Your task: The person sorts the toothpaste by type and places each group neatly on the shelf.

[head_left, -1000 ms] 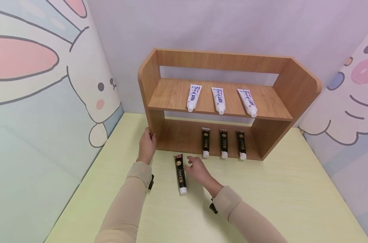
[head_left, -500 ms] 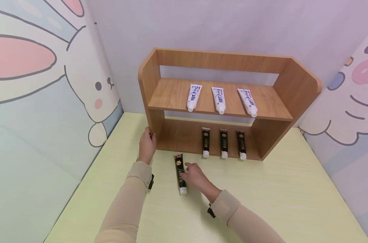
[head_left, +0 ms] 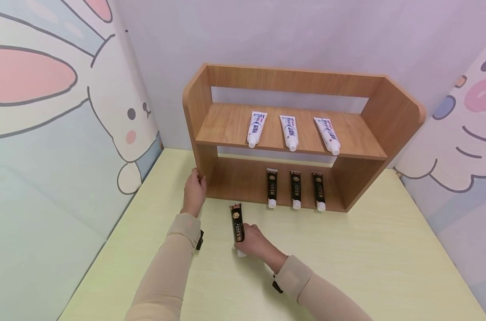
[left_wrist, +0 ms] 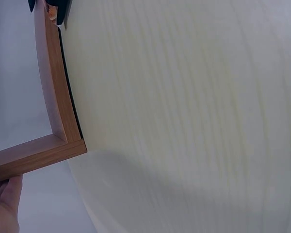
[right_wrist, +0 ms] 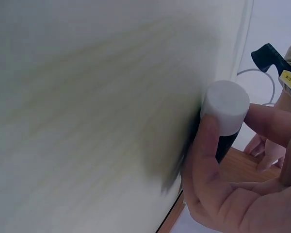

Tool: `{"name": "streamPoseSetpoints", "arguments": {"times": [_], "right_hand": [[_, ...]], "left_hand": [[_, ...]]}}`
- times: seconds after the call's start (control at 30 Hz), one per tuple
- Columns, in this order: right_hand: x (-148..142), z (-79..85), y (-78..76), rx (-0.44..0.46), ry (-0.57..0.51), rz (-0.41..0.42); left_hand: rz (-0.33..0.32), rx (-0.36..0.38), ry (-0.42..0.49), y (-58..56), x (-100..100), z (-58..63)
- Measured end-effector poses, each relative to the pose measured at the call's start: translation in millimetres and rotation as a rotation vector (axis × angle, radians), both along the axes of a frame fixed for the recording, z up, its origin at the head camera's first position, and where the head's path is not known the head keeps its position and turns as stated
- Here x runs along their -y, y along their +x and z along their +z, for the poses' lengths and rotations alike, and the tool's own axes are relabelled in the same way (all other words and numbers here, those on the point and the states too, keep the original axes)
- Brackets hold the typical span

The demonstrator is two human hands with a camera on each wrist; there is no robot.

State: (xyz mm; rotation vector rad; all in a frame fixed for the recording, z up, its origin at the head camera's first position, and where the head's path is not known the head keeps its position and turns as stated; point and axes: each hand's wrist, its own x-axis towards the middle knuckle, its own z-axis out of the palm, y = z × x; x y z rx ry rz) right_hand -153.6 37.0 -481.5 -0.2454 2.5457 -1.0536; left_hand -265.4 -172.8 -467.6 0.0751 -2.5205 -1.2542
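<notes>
My right hand [head_left: 253, 240] holds a black toothpaste tube [head_left: 237, 219] by its cap end, in front of the wooden shelf [head_left: 235, 180]. In the right wrist view, thumb and fingers pinch the tube around its white cap [right_wrist: 227, 104]. My left hand [head_left: 194, 192] grips the front edge of the shelf's left side panel, low down. The left wrist view shows part of that hand [left_wrist: 6, 206] against the panel's outer side; its other fingers are mostly hidden.
Three black toothpaste tubes [head_left: 296, 189] lie on the lower board, caps forward. Three white toothpaste tubes [head_left: 289, 132] lie on the upper board. The shelf stands on a pale yellow table [head_left: 367, 258], with a rabbit-printed wall [head_left: 118, 111] at the left.
My right hand has moved down along the tube toward its cap, and the fingers have closed on it. The left hand has stayed at the shelf's side panel.
</notes>
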Motion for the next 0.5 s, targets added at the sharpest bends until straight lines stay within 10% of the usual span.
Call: {"name": "streamPoseSetpoints", "arguments": {"times": [0.5], "right_hand": [[-3.2, -0.1, -1.0, 0.05, -0.034, -0.041]], "left_hand": [[-0.003, 0.006, 0.0, -0.5, 0.6, -0.5]]}}
